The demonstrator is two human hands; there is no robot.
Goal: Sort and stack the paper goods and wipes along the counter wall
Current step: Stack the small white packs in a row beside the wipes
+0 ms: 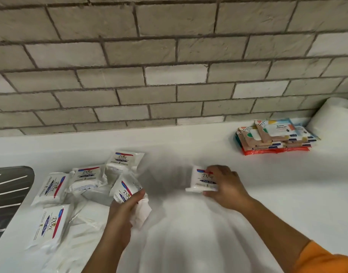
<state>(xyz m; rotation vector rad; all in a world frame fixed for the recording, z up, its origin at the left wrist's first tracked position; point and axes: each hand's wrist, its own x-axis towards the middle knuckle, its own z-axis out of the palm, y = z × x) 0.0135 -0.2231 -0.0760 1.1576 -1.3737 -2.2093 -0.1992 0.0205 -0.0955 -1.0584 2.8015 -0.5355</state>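
Several white Dove wipe packs lie scattered on the white counter at the left, among them one near the wall (125, 159) and one at the front left (49, 223). My left hand (125, 205) grips a tilted Dove pack (124, 189) above the counter. My right hand (224, 187) holds another Dove pack (200, 180) in the middle of the counter, fingers curled over its right side. A stack of colourful wipe packs (275, 137) sits by the wall at the right, beside a white paper towel roll (334, 118).
A steel sink drainer (9, 186) lies at the left edge. A grey brick-tile wall (169, 75) rises behind the counter (188, 140). An orange sleeve (322, 259) shows at the bottom right. Loose clear plastic wrapping (90, 213) lies among the Dove packs.
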